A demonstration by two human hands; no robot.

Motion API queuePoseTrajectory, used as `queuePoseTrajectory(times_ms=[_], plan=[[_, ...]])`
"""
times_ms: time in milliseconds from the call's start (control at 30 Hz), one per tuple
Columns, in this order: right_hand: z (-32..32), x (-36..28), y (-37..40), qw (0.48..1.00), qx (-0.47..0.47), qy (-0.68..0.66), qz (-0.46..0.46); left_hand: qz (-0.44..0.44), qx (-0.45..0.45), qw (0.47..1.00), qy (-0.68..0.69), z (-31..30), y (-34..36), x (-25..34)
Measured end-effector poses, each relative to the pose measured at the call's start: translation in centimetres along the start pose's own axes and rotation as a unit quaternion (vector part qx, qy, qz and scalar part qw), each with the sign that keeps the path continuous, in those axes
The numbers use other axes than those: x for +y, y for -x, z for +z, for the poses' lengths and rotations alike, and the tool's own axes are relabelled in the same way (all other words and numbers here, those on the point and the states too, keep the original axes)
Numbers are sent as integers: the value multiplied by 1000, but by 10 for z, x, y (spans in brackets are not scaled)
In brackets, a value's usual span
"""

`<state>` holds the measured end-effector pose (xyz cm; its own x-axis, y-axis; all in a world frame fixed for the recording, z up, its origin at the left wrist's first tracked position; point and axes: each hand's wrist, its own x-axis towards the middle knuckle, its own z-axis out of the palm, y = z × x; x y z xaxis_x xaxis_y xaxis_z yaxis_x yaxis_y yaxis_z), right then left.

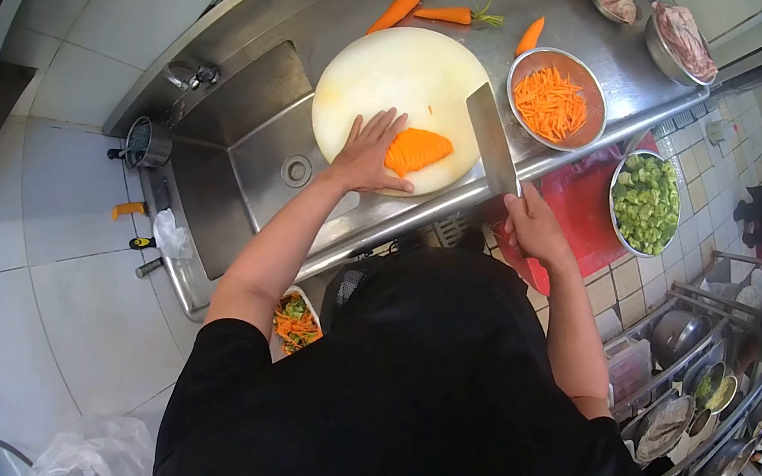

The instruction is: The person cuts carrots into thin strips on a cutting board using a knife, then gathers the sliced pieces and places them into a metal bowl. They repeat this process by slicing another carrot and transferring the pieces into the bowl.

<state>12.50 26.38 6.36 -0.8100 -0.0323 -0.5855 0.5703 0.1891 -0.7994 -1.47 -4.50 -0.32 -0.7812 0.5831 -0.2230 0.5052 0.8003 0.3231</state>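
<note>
Sliced carrot [419, 152] lies fanned out in overlapping pieces on a round white cutting board [398, 66]. My left hand [370, 152] rests on the board with fingers spread, its thumb and fingers beside the slices. In my right hand [535, 225] is the handle of a cleaver [491, 139], whose broad blade reaches over the board's right edge, apart from the slices. A steel bowl [594, 132] of carrot strips [550, 103] stands to the right of the board. Behind the board lie two whole carrots [397, 7], and a carrot piece [529, 36] is near the bowl.
A steel sink [217, 202] with a faucet [193, 74] is on the left. Below the counter's right edge sit a bowl of chopped green vegetable [645, 205] and a red board [586, 201]. Bowls of raw meat [683, 42] stand at the back right. A bin of scraps [296, 322] is below.
</note>
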Motion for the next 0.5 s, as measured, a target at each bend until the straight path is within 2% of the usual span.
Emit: queuePoseTrajectory(times_ms=[367, 500], plan=[[1, -7, 2, 999, 7, 34, 9, 17, -20, 1000, -11, 7, -1, -6], [2, 14, -15, 995, 46, 78, -41, 36, -22, 999, 12, 3, 0, -8]])
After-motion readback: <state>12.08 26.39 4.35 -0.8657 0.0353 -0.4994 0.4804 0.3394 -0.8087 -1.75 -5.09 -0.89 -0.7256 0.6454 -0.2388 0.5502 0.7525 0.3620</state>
